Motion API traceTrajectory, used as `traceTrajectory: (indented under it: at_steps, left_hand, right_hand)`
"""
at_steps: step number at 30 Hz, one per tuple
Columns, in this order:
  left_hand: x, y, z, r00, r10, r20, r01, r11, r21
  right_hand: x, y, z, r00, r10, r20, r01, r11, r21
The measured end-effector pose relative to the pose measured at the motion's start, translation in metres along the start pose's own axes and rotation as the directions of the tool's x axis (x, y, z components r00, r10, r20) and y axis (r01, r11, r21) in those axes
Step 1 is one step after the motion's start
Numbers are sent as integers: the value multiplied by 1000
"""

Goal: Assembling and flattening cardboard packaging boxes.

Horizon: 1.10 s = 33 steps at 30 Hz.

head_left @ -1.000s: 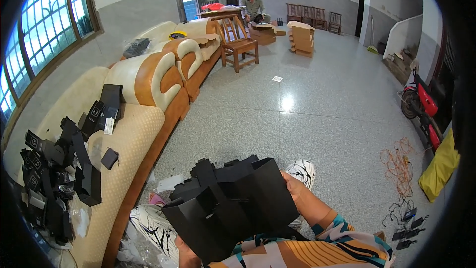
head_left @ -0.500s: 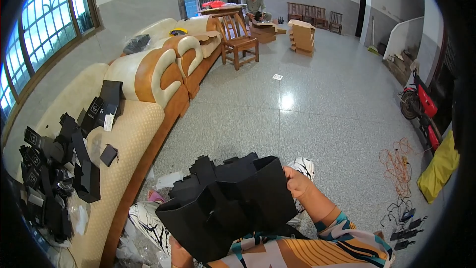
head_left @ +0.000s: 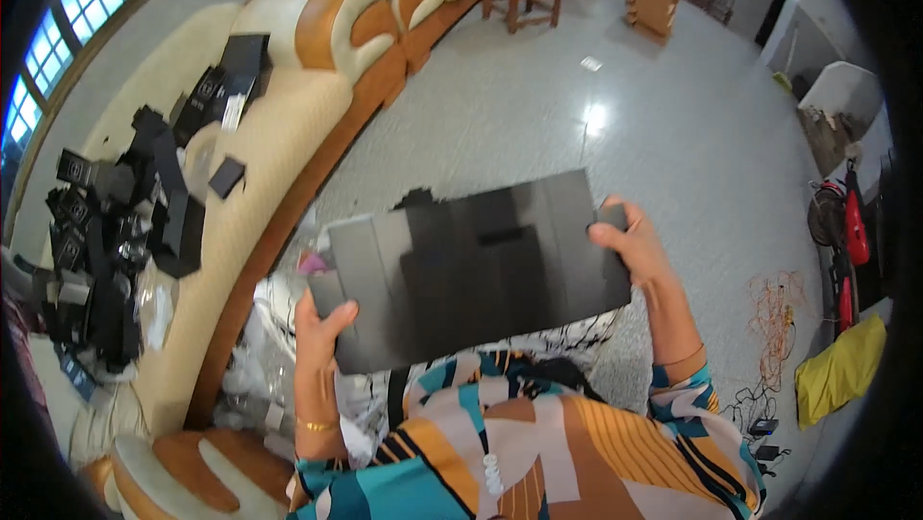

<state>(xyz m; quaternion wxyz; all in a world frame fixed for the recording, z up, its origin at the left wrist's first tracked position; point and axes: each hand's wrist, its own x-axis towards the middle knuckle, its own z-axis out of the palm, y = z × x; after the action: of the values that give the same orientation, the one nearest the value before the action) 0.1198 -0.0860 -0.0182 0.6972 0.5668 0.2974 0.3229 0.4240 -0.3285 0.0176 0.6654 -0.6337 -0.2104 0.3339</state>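
A black cardboard box (head_left: 471, 280) spans the space in front of my body, one broad smooth side with creased panels facing up toward me. My left hand (head_left: 322, 323) grips its left end, thumb on top and fingers underneath. At the right end, my right hand (head_left: 630, 236) pinches a flap between thumb and fingers. Dark pieces stick out behind its far edge, mostly hidden. Below it show parts of my black-and-white patterned shoes and my multicoloured clothing.
On the cream sofa (head_left: 298, 126) to my left lie several black boxes (head_left: 178, 232) and a small dark pouch (head_left: 228, 177). Clear plastic wrapping (head_left: 252, 376) litters the floor beside it. Rightward are an orange cord (head_left: 774, 318), a yellow bag (head_left: 841, 376) and a red scooter (head_left: 851, 232).
The black box has been raised and turned, so a flat side faces me instead of its open folds. My left hand has come into fuller view, and the head view has tilted down.
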Motion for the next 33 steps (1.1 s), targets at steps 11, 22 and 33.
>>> traceTrajectory:
  at_steps: [11, 22, 33]
  left_hand:
    - [11, -31, -28, 827, 558, -75, -413, 691, 593]
    - [-23, -86, 64, 811, 27, 584, -83, 994, 69]
    - [-12, -40, 90, 916, -297, 269, 398, 588, -705]
  right_hand:
    - [6, 28, 13, 605, -778, 171, 701, 417, -579]
    - [-8, 2, 57, 289, -797, 531, 876, -3, -482]
    - [-7, 39, 56, 321, -692, 647, 834, -117, -539]
